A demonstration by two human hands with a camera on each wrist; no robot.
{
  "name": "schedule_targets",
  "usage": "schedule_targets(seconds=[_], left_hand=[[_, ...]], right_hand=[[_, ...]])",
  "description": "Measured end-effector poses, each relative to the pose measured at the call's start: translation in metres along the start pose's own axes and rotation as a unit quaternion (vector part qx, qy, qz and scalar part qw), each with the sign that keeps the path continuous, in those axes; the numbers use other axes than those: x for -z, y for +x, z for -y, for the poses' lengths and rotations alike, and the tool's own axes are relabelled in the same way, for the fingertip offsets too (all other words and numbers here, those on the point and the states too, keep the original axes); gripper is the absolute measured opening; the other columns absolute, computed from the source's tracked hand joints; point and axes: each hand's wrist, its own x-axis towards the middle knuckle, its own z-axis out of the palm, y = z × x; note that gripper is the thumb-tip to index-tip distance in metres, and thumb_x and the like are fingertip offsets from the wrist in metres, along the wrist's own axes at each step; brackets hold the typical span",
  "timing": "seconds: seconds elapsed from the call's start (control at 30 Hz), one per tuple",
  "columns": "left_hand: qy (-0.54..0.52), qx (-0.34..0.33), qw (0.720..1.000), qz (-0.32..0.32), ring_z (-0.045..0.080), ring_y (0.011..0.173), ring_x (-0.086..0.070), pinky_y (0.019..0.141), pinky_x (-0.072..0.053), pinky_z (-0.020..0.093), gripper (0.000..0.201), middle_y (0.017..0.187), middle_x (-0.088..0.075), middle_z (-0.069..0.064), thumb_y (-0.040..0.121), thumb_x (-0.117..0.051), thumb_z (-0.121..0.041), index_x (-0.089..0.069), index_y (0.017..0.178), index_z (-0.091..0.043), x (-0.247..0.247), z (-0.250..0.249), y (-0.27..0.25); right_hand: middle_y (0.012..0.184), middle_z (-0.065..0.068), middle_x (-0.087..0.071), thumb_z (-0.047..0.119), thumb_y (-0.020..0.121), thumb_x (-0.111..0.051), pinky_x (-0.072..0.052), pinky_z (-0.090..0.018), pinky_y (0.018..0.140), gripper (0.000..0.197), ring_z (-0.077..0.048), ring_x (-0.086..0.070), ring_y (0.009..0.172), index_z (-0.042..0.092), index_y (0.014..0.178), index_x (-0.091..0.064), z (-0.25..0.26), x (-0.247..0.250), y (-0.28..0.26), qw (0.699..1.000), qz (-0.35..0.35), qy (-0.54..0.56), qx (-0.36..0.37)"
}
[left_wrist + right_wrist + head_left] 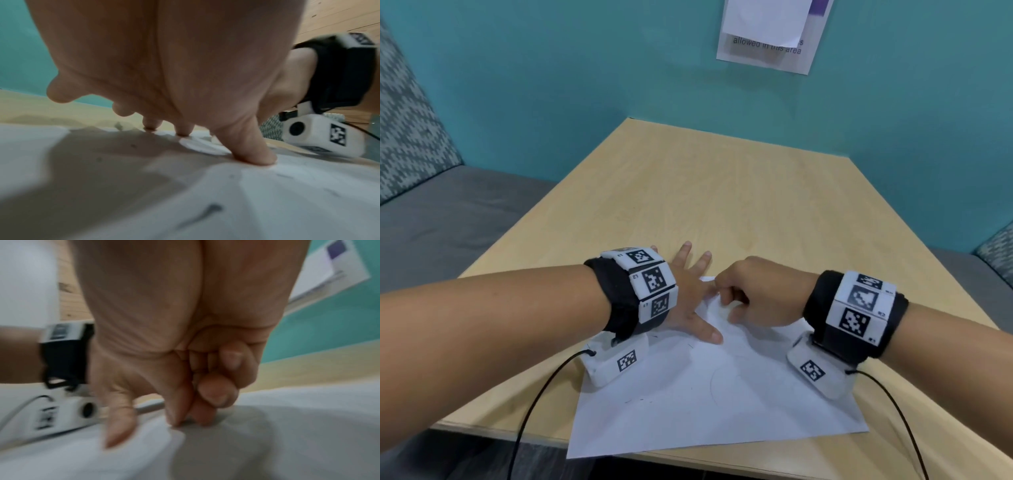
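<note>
Left hand (689,301) flat on paper (705,411), right hand (760,294) pinching its far edge

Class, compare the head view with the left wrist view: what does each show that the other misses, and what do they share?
Head only: nearly the whole paper sheet, the wall notice, and the right hand pinching the sheet's far corner. Left wrist only: the left hand from beneath, thumb and two fingertips pressing the sheet, and the right wrist's camera lens. Both: the left hand spread on the sheet, the table, the teal wall.
</note>
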Motion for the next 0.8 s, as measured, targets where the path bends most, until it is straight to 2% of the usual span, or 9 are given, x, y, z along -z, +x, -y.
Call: schedule_targets(seconds=[0.13, 0.27, 0.4, 0.47, 0.53, 0.57, 0.7, 0.73, 0.8], left_hand=[[0.019, 0.01, 1.0, -0.007, 0.036, 0.149, 0.025, 0.108, -0.003, 0.076, 0.106, 0.164, 0.025, -0.001, 0.071, -0.035, -0.094, 0.021, 0.15, -0.05, -0.004, 0.001, 0.002], [0.002, -0.002, 1.0, 0.008, 0.037, 0.148, 0.027, 0.108, -0.001, 0.077, 0.102, 0.164, 0.026, 0.0, 0.073, -0.039, -0.091, 0.018, 0.149, -0.053, 0.001, 0.002, 0.0], [0.009, 0.009, 1.0, 0.006, 0.036, 0.148, 0.027, 0.109, -0.001, 0.076, 0.107, 0.163, 0.027, -0.001, 0.072, -0.038, -0.092, 0.021, 0.15, -0.049, -0.001, 0.001, 0.0], [0.008, 0.006, 1.0, 0.011, 0.037, 0.147, 0.028, 0.108, 0.0, 0.077, 0.104, 0.163, 0.027, 0.0, 0.073, -0.04, -0.091, 0.015, 0.152, -0.05, 0.001, 0.001, -0.001], [-0.001, -0.001, 1.0, 0.018, 0.038, 0.146, 0.029, 0.108, -0.001, 0.078, 0.095, 0.163, 0.027, 0.001, 0.075, -0.041, -0.089, -0.001, 0.153, -0.052, 0.003, 0.001, -0.002], [-0.003, -0.002, 1.0, 0.017, 0.038, 0.146, 0.03, 0.108, -0.001, 0.078, 0.093, 0.163, 0.027, 0.001, 0.075, -0.042, -0.088, -0.004, 0.153, -0.053, 0.004, 0.001, -0.002], [0.012, 0.009, 1.0, 0.007, 0.037, 0.148, 0.027, 0.109, -0.002, 0.077, 0.103, 0.164, 0.026, 0.001, 0.074, -0.04, -0.09, 0.017, 0.151, -0.05, 0.0, 0.0, -0.001], [0.014, 0.009, 1.0, 0.009, 0.037, 0.147, 0.027, 0.109, -0.002, 0.077, 0.103, 0.164, 0.026, 0.001, 0.074, -0.04, -0.09, 0.014, 0.152, -0.05, 0.001, 0.0, -0.001], [0.01, 0.001, 1.0, 0.021, 0.039, 0.146, 0.029, 0.108, -0.001, 0.078, 0.095, 0.164, 0.027, 0.002, 0.075, -0.042, -0.089, -0.003, 0.153, -0.052, 0.004, 0.001, -0.001]], right_hand=[[0.063, 0.01, -0.051, 0.015, 0.079, -0.068, -0.037, -0.023, 0.054, 0.008, -0.017, -0.05, 0.063, 0.012, 0.085, -0.064, -0.02, 0.01, 0.004, 0.997, -0.052, -0.005, -0.06], [0.067, 0.009, -0.055, 0.016, 0.079, -0.067, -0.039, -0.018, 0.056, 0.01, -0.006, -0.048, 0.059, 0.013, 0.088, -0.064, -0.001, -0.004, -0.003, 1.0, -0.005, 0.017, -0.002], [0.069, 0.007, -0.056, 0.018, 0.078, -0.068, -0.043, -0.025, 0.061, 0.009, -0.018, -0.054, 0.068, 0.016, 0.085, -0.063, -0.02, 0.009, 0.005, 0.997, -0.038, 0.003, -0.06], [0.068, 0.006, -0.058, 0.016, 0.078, -0.068, -0.043, -0.022, 0.059, 0.007, -0.014, -0.053, 0.064, 0.015, 0.082, -0.062, -0.01, 0.004, 0.004, 0.999, -0.032, 0.009, -0.034], [0.062, 0.008, -0.054, 0.014, 0.078, -0.067, -0.036, -0.013, 0.054, 0.007, -0.005, -0.047, 0.055, 0.014, 0.08, -0.06, 0.008, -0.006, -0.002, 0.999, -0.008, 0.024, 0.02], [0.061, 0.01, -0.051, 0.014, 0.079, -0.067, -0.036, -0.013, 0.052, 0.008, -0.004, -0.045, 0.054, 0.015, 0.08, -0.059, 0.01, -0.007, -0.003, 0.999, -0.003, 0.024, 0.028], [0.066, 0.012, -0.052, 0.016, 0.079, -0.07, -0.039, -0.026, 0.063, 0.009, -0.009, -0.048, 0.061, 0.015, 0.084, -0.063, -0.01, 0.008, 0.005, 0.999, -0.032, 0.012, -0.038], [0.066, 0.011, -0.053, 0.017, 0.079, -0.069, -0.04, -0.026, 0.063, 0.009, -0.008, -0.048, 0.06, 0.015, 0.083, -0.062, -0.008, 0.006, 0.005, 0.999, -0.03, 0.014, -0.035], [0.065, 0.009, -0.054, 0.018, 0.079, -0.069, -0.04, -0.022, 0.059, 0.011, -0.006, -0.047, 0.058, 0.015, 0.081, -0.059, 0.008, -0.002, 0.001, 1.0, 0.0, 0.02, 0.008]])
